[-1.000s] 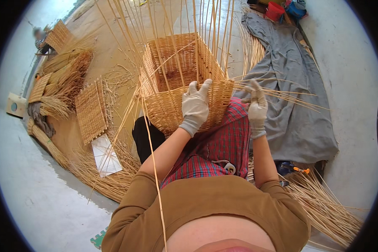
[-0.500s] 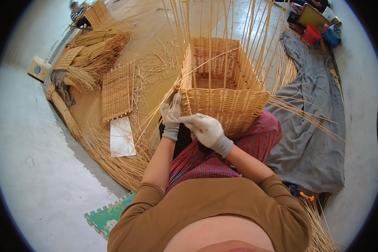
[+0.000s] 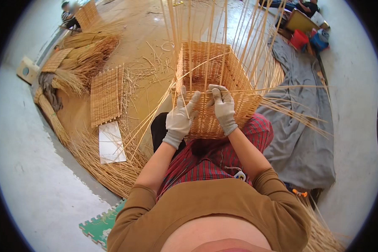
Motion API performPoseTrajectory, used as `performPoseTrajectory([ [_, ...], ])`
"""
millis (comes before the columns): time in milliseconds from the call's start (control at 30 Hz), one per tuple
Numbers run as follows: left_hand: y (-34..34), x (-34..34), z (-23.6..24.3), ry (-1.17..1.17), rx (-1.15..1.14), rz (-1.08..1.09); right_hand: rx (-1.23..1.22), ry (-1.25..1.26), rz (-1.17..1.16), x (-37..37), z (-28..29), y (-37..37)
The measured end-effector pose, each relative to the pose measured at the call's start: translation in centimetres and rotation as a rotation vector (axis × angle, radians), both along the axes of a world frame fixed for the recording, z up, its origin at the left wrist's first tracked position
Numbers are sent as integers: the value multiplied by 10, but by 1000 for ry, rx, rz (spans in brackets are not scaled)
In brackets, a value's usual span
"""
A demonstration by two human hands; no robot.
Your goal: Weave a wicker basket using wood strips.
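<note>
A square wicker basket (image 3: 203, 122), tall bare stakes rising from its walls, leans against my lap with its open top away from me. I wear pale work gloves. At the near left corner of the rim my left hand (image 3: 180, 119) rests against the weave, fingers and thumb spread, beside thin strands that cross there. Fingers of my right hand (image 3: 224, 108) are curled closed at the near rim on a wicker strand (image 3: 273, 89), whose long end stretches off to the right. Its fingertips partly hide the strand.
Loose wicker strands (image 3: 101, 161) and a woven panel (image 3: 107, 96) lie at left, near a white sheet (image 3: 110, 143). Bundled wicker (image 3: 92, 54) lies farther back. A grey cloth (image 3: 302, 126) covers the right side, with a red bucket (image 3: 298, 40) beyond. Other people sit at the far edges.
Both hands have risen from the basket's lower left corner to the near rim. My right hand has moved right and closed on a strand; my left has spread its fingers.
</note>
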State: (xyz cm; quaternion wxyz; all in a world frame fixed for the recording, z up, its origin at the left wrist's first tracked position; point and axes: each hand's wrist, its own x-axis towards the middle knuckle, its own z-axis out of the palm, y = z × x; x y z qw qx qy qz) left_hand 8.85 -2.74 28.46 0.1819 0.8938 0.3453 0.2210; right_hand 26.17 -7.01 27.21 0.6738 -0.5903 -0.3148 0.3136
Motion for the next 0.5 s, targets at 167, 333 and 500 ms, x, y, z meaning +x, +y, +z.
performPoseTrajectory([
  [167,6,18,-7,132,19,146,335,-948,-154,-8,58,36],
  [333,16,-1,-16,-54,293,141,287,-870,-84,6,35,0],
  [500,66,-29,-41,172,434,-73,193,-268,59,-27,2,-38],
])
